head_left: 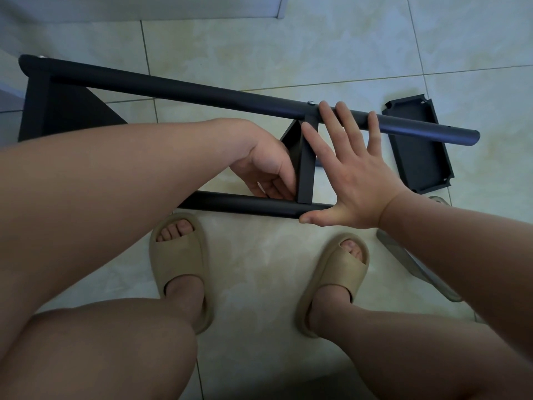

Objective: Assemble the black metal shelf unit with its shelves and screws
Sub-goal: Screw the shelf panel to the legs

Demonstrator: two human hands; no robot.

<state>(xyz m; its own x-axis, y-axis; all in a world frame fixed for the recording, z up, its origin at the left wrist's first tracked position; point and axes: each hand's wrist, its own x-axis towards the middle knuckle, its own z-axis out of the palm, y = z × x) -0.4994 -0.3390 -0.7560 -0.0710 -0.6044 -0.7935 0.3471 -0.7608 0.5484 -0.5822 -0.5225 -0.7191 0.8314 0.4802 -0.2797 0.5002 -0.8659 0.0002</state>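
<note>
- Shelf unit (66, 111), black metal, lies on its side on the tiled floor (259, 47), just in front of a seated person's feet.
- Two poles run across it, a long far pole (202, 92) and a shorter near pole (245, 204). One shelf is fixed at the left end, and a middle shelf (306, 168) stands edge-on between the poles.
- A silver screw (311, 103) sits in the far pole where the middle shelf meets it.
- The left hand (265, 166) has its fingers curled in against the middle shelf, close to the near pole. I can't tell whether it pinches a screw or only steadies the panel.
- The right hand (354, 180) is spread flat with straight fingers. Its fingertips lie over the far pole and its thumb is by the end of the near pole.
- A loose shelf (418, 151) waits on the floor to the right, partly under the far pole's free end.
- I'd judge the middle shelf is being fastened at the near pole. The next move calls for lining up the hole there and driving a screw in while the flat hand keeps the frame from rolling.
- Tan sandals (180, 255) are on both feet.
</note>
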